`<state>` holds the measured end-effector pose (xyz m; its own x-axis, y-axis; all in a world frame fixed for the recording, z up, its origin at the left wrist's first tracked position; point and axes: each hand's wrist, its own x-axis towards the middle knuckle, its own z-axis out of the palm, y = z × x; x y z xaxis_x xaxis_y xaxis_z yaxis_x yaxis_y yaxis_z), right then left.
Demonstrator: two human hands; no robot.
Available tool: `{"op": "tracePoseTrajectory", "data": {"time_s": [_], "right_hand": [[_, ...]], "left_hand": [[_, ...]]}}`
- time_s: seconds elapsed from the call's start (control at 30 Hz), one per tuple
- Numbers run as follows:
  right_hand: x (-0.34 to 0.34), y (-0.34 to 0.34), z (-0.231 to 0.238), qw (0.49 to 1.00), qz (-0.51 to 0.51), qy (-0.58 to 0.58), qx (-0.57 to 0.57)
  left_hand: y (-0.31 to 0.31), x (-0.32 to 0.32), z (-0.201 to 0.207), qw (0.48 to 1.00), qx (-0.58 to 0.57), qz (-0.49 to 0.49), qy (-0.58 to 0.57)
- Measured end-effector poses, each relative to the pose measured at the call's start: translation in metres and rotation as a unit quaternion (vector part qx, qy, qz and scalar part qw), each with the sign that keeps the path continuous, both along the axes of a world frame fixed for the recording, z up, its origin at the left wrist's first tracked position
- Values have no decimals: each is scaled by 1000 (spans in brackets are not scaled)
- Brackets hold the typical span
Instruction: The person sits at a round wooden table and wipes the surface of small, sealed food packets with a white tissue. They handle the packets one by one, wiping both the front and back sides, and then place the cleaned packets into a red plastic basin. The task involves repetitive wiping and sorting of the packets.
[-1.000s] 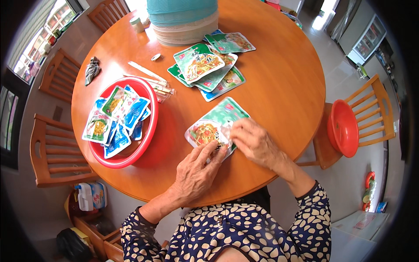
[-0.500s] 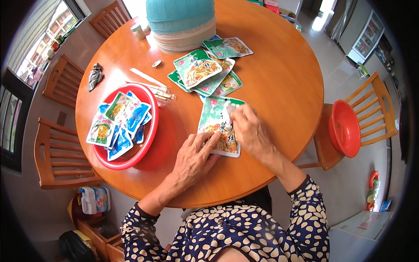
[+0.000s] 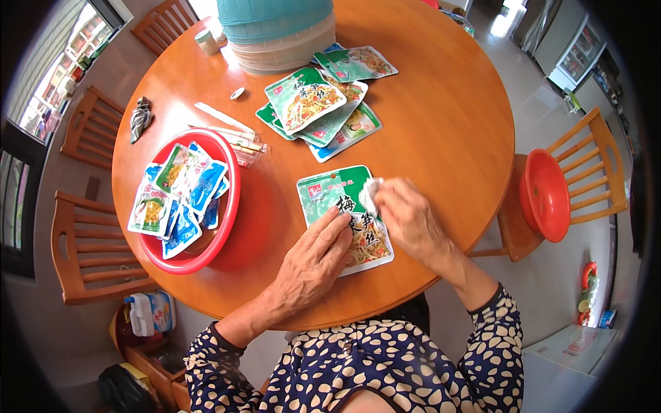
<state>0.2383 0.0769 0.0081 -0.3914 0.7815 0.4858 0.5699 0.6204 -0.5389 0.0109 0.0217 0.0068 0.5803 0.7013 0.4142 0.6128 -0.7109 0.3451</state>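
A green-and-white flat food pouch (image 3: 318, 194) with a picture of shredded vegetables lies on the table in front of me. My left hand (image 3: 310, 265) rests on its lower left part, fingers stretched out together over the print. A crumpled white tissue (image 3: 370, 195) is pinched in my right hand (image 3: 415, 224), at the pouch's right edge. Just beyond lies a loose pile of similar pouches (image 3: 308, 100), overlapping one another. To the left, a red basin (image 3: 233, 204) holds several blue, white and green packets (image 3: 184, 172).
The round wooden table (image 3: 441, 96) carries a blue-and-cream mesh food cover (image 3: 275, 31), wrapped chopsticks (image 3: 234, 141), a small jar (image 3: 206, 43), a round lid (image 3: 238, 93) and a dark crumpled bag (image 3: 141, 120). Another red basin (image 3: 545, 196) sits on a chair (image 3: 599, 148) at right.
The pouch under my hands has turned counterclockwise, its top now leaning left. My right hand with the tissue has gone from the pouch's upper face to its right edge.
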Motion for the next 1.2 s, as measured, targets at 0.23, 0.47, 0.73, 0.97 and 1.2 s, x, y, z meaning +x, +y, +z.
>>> {"op": "tracePoseTrajectory", "data": {"time_s": [0.23, 0.47, 0.73, 0.97, 1.2], "right_hand": [[-2, 19, -4, 999, 15, -11, 36], [21, -42, 8, 994, 67, -66, 50], [14, -45, 8, 995, 94, 22, 0], [-8, 3, 3, 994, 106, 27, 10], [-26, 39, -3, 994, 58, -3, 89]], "left_hand": [[0, 9, 9, 996, -65, 62, 0], [-2, 12, 5, 997, -21, 69, 34], [-2, 11, 6, 997, -21, 60, 42], [-2, 7, -1, 997, -11, 61, 47], [-1, 8, 3, 997, -53, 62, 6]]}}
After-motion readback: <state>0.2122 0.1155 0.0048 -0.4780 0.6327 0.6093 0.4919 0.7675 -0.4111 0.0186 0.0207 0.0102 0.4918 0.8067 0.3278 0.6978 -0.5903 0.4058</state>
